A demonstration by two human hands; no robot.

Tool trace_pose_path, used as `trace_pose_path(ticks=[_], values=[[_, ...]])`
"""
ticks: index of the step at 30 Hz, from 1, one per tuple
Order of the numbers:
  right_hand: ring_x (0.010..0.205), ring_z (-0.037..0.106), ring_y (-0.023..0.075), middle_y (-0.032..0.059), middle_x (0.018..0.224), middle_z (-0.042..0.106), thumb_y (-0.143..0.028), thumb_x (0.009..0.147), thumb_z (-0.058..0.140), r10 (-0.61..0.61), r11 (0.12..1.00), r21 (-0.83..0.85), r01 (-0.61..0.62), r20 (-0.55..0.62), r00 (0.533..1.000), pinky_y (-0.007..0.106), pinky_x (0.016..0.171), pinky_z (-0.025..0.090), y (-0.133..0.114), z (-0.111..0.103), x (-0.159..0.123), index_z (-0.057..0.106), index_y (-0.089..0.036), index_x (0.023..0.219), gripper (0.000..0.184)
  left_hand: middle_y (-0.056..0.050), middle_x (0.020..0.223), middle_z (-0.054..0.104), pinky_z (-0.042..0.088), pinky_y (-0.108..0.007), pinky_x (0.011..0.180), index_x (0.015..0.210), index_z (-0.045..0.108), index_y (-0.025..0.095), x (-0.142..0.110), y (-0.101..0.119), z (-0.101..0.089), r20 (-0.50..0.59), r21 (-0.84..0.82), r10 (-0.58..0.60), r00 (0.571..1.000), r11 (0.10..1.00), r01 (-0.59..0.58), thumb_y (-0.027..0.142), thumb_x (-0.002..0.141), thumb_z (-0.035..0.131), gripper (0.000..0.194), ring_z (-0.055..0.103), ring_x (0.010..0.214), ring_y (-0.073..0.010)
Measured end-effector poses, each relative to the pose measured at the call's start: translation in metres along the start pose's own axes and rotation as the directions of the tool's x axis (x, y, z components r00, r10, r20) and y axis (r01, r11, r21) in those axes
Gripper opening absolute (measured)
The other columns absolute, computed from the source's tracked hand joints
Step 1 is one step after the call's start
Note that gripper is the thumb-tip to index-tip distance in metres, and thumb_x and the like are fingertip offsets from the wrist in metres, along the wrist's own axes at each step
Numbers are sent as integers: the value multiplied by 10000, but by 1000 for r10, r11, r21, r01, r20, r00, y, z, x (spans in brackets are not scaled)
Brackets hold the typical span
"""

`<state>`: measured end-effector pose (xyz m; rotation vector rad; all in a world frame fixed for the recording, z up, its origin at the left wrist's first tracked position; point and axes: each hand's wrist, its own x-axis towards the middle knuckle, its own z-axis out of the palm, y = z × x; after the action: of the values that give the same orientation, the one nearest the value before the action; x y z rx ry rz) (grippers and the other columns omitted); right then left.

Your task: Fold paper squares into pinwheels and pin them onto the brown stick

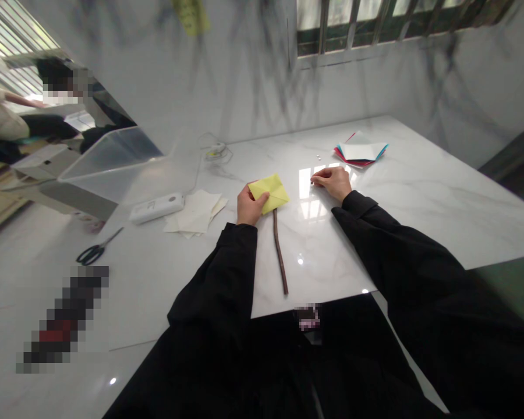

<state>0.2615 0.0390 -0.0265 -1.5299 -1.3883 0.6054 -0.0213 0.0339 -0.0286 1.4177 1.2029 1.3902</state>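
Observation:
My left hand point(250, 208) is closed on a square of yellow paper point(277, 192), thumb on top. Crease lines cross at the middle of the sheet. A thin brown stick point(279, 250) extends from beneath the paper toward the table's front edge; its upper end is hidden. To the right, my right hand point(334, 181) is held low over the tabletop, its thumb and fingertips pinched together. A tiny dark spot shows at those fingertips, too small to name. Just beyond that hand lie a few tiny pale pieces point(318, 157).
Folded red, blue and white papers point(361, 152) lie at the back right. Leftward are cream sheets point(196, 212), a white oblong device point(157, 208), scissors point(94, 252) and a clear plastic box point(113, 160). A thin cable point(218, 150) lies by the wall. People are at the far left.

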Motion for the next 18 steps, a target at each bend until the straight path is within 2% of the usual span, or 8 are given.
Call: trace_pose_path(ticks=[4, 12, 18], values=[[748, 738, 199, 34, 732, 781, -270, 720, 826, 33, 998, -50, -32, 25, 999, 331, 835, 588, -1, -1, 0, 835, -194, 863, 162, -82, 996, 757, 593, -358, 808, 1123, 652, 156, 1, -2, -1, -9, -15, 3, 1000, 1000, -3, 350, 620, 792, 557, 725, 884, -236], [752, 736, 192, 36, 781, 789, -214, 796, 726, -63, 995, -80, 61, -16, 998, 343, 863, 579, 1, 4, 2, 818, -200, 885, 129, -89, 983, 760, 597, -342, 780, 1129, 654, 156, 1, -1, -3, -58, -42, -29, 998, 999, 27, 359, 616, 796, 570, 736, 864, -233], [849, 731, 208, 59, 902, 808, -243, 793, 758, -93, 981, -165, 102, 62, 994, 349, 886, 568, -2, 1, 2, 824, -214, 912, 139, -87, 971, 758, 605, -346, 769, 1133, 651, 165, 1, 2, -2, -54, -78, -54, 997, 996, 50, 366, 607, 807, 584, 738, 850, -230]])
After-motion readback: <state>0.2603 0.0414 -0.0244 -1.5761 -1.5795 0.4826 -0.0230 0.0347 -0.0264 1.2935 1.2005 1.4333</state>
